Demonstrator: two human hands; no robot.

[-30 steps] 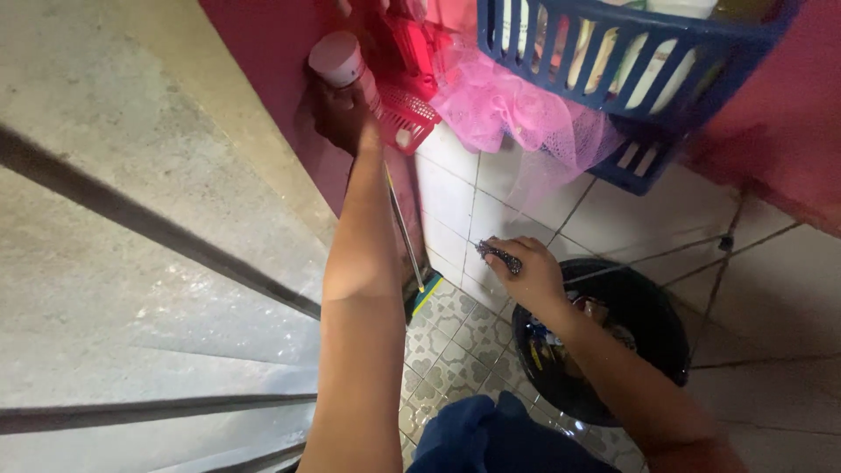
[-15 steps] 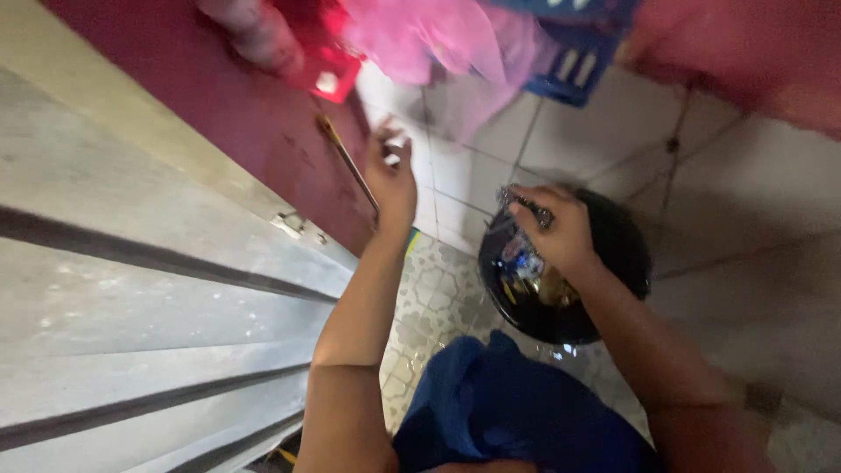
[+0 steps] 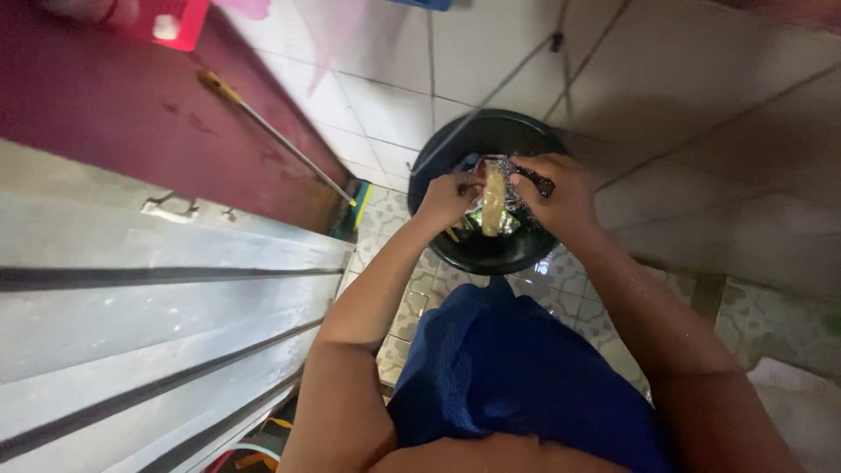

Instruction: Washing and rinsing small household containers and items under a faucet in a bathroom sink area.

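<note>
Both hands met above a round black plastic bucket (image 3: 464, 254) that stood on the patterned floor tiles (image 3: 412, 307) against the pale tiled wall (image 3: 385, 105). The left hand (image 3: 448, 197) was curled, its fingertips pinching the near edge of a shiny, crinkled wrapper (image 3: 492, 206) with a tan strip down its middle. The right hand (image 3: 561, 197) was closed around a dark, glittery narrow object (image 3: 536, 181) whose end stuck out past the knuckles, and its fingers also touched the far edge of the same wrapper. The wrapper hung between the two hands, directly over the open mouth of the bucket, where more bright scraps lay heaped, too jumbled to tell apart. Both forearms reached forward from the bottom of the view, the right one glistening. Below the bucket, close to the body, a fold of dark blue cloth (image 3: 517, 368) filled the lower middle. To the left stood a dark red door panel (image 3: 131, 123) with a grey ribbed metal sheet (image 3: 131, 324) beneath it. A long thin metal rod with a yellow handle (image 3: 280, 140) leaned along the door, its lower end near the floor just left of the bucket. A red plastic basket (image 3: 175, 17) showed at the top edge, mostly cut off.
</note>
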